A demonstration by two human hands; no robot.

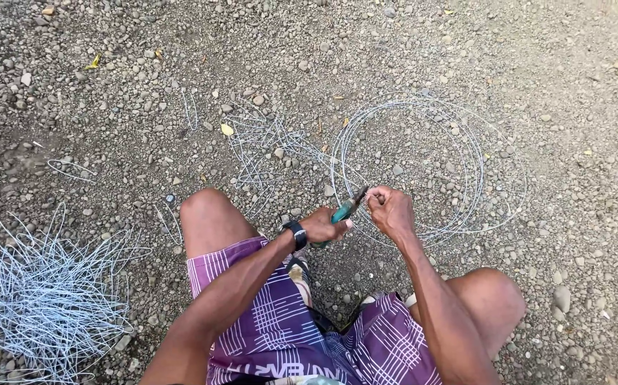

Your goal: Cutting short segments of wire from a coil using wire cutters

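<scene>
Left hand grips pliers, jaws toward wire pinched by right hand; wire coil just beyond.

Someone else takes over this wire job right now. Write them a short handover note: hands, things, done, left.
Left hand: closed on green-handled pliers, their tip at the wire.
Right hand: pinching the wire end just beside the pliers' tip.
Wire coil: lies on the gravel ground in front of the knees, loops still wide.
Done: a big pile of bent wire pieces to the person's left, and a looser bunch of pieces ahead beside the coil, with a few strays around.
Left: much of the coil is still whole.
</scene>
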